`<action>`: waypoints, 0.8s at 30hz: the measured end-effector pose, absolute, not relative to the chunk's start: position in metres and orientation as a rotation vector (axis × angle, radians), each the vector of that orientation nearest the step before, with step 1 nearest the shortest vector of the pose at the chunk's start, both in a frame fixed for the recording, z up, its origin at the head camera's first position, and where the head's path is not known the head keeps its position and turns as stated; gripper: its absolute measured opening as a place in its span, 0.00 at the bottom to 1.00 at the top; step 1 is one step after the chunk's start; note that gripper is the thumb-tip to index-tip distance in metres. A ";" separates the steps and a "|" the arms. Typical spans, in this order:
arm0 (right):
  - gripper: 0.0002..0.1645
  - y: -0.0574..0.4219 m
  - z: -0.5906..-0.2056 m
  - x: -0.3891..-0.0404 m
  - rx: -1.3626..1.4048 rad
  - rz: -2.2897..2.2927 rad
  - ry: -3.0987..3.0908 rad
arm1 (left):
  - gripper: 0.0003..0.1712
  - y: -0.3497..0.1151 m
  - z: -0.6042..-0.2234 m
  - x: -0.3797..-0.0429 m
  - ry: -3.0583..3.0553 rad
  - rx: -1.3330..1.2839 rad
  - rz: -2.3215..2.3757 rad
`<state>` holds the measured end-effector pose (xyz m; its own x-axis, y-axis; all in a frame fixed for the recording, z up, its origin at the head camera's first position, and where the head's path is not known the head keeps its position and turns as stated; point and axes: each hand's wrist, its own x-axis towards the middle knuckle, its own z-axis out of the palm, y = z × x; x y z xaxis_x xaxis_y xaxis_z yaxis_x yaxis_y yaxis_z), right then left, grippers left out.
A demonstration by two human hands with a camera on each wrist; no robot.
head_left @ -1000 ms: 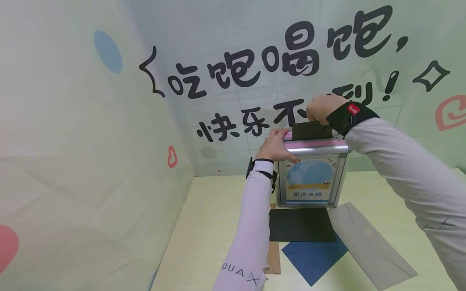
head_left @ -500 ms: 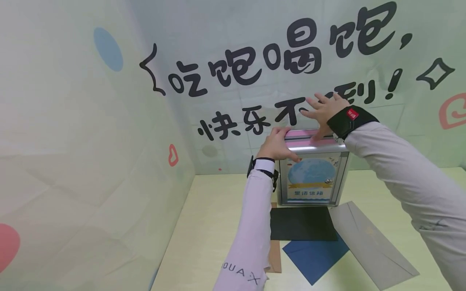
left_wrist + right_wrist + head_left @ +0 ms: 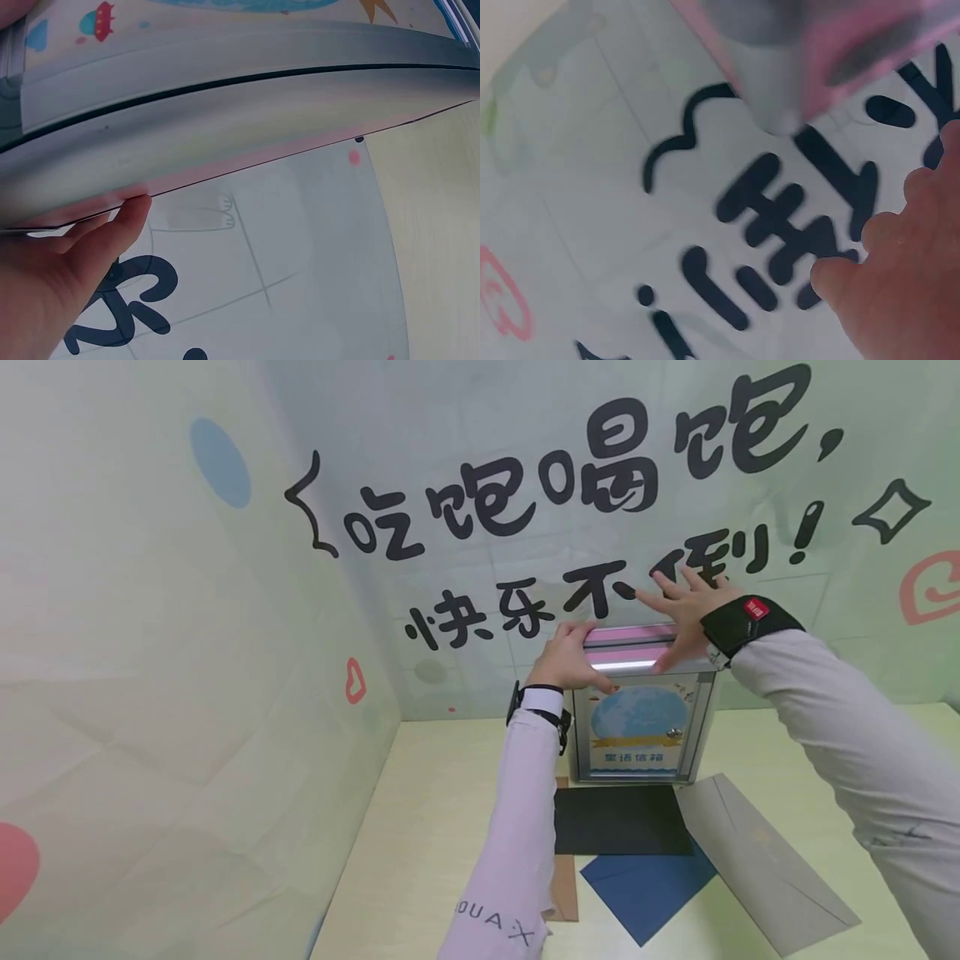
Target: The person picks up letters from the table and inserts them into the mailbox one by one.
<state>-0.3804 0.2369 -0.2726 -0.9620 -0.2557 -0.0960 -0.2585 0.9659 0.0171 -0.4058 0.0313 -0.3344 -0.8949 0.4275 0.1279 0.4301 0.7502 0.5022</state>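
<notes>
A silver-framed letter box (image 3: pixel 637 714) with a pink top and a blue picture on its door stands upright against the wall. My left hand (image 3: pixel 564 660) grips its upper left corner, thumb on the front and fingers over the top. In the left wrist view, the fingers (image 3: pixel 131 217) touch the pink edge (image 3: pixel 120 196). Above the box's right end, my right hand (image 3: pixel 693 610) spreads its fingers and holds nothing; its thumb lies over the front top edge. The slot in the pink top (image 3: pixel 877 41) appears blurred in the right wrist view.
In front of the box lie a black envelope (image 3: pixel 622 820), a blue envelope (image 3: pixel 648 897) partly beneath it, a grey envelope (image 3: pixel 765 868) at the right and a brown envelope (image 3: pixel 566 893) partly covered. The lettered wall (image 3: pixel 480 443) rises close behind.
The dark envelope my right hand held at the slot has dropped out of sight into the box. That hand opened, then shifted slightly right. My left hand kept its place.
</notes>
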 end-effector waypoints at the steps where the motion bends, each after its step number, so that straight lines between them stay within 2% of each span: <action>1: 0.77 0.241 -0.278 -0.380 -0.386 0.022 3.029 | 0.60 0.031 -0.334 -0.406 -2.933 -0.722 -0.846; 8: 0.78 0.261 -0.306 -0.375 -0.368 -0.299 2.993 | 0.61 0.031 -0.335 -0.406 -2.937 -0.728 -0.833; 17: 0.68 0.259 -0.316 -0.372 -0.397 -0.760 2.901 | 0.61 0.028 -0.336 -0.407 -2.930 -0.725 -0.804; 24: 0.64 0.261 -0.321 -0.369 -0.340 -0.832 2.914 | 0.62 0.031 -0.336 -0.409 -2.933 -0.738 -0.823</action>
